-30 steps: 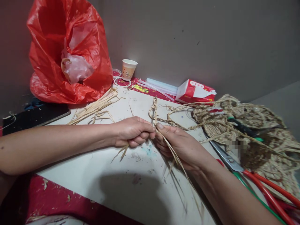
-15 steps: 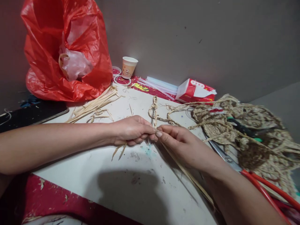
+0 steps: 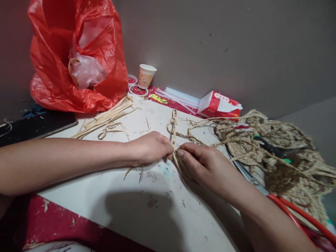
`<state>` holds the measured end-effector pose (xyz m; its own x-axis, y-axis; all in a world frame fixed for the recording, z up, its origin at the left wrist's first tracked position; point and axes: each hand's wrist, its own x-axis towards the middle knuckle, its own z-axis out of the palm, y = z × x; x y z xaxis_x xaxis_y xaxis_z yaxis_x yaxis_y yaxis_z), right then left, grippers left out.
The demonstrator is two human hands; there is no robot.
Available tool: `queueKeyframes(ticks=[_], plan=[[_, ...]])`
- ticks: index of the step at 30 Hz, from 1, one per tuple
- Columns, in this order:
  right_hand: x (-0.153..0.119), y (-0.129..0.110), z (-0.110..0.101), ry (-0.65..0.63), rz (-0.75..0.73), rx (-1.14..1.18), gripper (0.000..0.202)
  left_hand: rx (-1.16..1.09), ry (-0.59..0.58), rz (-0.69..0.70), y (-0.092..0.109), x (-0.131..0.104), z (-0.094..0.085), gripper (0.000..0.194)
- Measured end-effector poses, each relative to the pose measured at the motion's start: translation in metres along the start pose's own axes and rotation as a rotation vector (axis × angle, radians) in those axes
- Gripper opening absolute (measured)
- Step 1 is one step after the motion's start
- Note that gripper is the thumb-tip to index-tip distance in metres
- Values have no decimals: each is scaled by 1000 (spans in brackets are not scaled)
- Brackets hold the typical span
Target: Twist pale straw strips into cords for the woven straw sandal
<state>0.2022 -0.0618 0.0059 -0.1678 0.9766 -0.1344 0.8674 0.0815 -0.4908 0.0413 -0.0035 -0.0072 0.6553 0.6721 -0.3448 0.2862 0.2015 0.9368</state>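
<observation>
A narrow straw braid (image 3: 173, 129) runs away from me across the white board, its near end at my fingertips. My left hand (image 3: 153, 148) is closed on the straw strands there, with loose ends hanging below the palm. Close beside it, my right hand (image 3: 202, 162) pinches a straw strand (image 3: 178, 163) between thumb and forefinger; part of that strand is hidden by the hand. A twisted straw cord (image 3: 195, 140) loops from the braid toward the right.
A heap of braided straw (image 3: 275, 140) lies at right, with red-handled scissors (image 3: 254, 182) beside it. Loose straw strips (image 3: 110, 113) are at left, near a red plastic bag (image 3: 78, 70). A paper cup (image 3: 147, 76) and a red box (image 3: 219, 104) stand along the wall.
My hands have drawn slightly apart at the braid's near end. The long strand that trailed under my right forearm no longer shows there. The view has shifted a little.
</observation>
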Motion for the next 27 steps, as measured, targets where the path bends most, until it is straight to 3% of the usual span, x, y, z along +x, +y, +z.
queueKeyframes(ticks=[7,15,23,27], plan=[[-2,-7,-1,84,28,-174,29,42,6,32,1,-1,1,20],[-7,-19,5,-13,49,202,34,-106,-10,34,-3,-1,2,22],[-10,-25,31,39,46,-312,25,-177,-29,-39,-2,-4,-1,25],[-20,-33,38,33,-21,-362,20,-185,-19,-51,-1,-5,-1,22]])
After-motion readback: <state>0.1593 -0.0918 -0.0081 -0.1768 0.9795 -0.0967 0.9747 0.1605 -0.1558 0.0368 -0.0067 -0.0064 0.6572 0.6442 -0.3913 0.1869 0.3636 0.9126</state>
